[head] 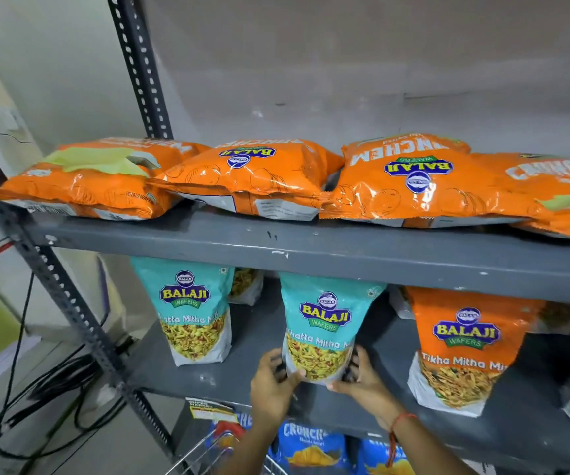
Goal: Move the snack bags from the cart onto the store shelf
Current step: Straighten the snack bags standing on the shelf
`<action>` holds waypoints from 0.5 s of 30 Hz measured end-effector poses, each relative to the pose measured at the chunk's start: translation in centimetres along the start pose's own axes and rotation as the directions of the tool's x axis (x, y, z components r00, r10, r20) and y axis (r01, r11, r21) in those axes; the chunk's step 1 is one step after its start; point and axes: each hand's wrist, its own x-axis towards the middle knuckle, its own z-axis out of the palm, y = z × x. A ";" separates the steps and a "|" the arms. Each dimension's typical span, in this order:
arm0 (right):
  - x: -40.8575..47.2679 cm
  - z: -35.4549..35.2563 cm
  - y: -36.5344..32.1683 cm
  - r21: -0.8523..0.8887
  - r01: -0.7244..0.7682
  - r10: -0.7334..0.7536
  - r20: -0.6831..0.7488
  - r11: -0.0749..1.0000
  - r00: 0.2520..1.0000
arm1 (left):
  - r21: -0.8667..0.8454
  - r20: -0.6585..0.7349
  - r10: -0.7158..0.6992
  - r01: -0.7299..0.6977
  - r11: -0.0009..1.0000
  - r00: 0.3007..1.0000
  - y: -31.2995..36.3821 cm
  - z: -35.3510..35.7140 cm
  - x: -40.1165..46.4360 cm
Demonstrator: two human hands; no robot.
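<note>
1. Teal bag [324,323], marked Khatta Mitha, stands upright on the middle shelf [242,365] at lower centre of the frame, gripped at its base from both sides.
2. The left hand [271,383] presses the bag's lower left edge, thumb on the front; the right hand [362,380] clasps the lower right corner. A red thread [396,426] circles the right wrist.
3. At the bottom edge, the wire cart [201,454] shows, with blue bags [311,447] just behind it.
4. On the same shelf, a second teal bag [192,310] stands to the left and an orange Tikha Mitha bag [461,347] to the right, each apart from the held one.
5. Across the upper shelf [311,248], four orange bags [252,176] lie flat, overlapping at their edges.
6. Black cables [36,389] trail on the floor at lower left.
</note>
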 end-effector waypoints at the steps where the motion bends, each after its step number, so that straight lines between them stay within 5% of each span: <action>1: -0.7 -0.1 -0.1 0.001 0.009 -0.009 -0.017 1.000 1.000 | 0.034 -0.039 0.026 -0.025 0.999 0.999 0.5 0.1 -0.7; 8: -9.2 -2.5 -1.7 -0.076 0.053 -0.071 -0.246 0.996 0.967 | 0.070 0.099 0.180 -0.187 0.980 0.979 4.7 3.2 -5.7; 15: -16.5 -9.4 -1.3 -0.057 0.107 -0.121 -0.539 0.993 0.833 | 0.006 0.308 0.192 -0.204 0.979 0.932 6.7 10.5 -9.7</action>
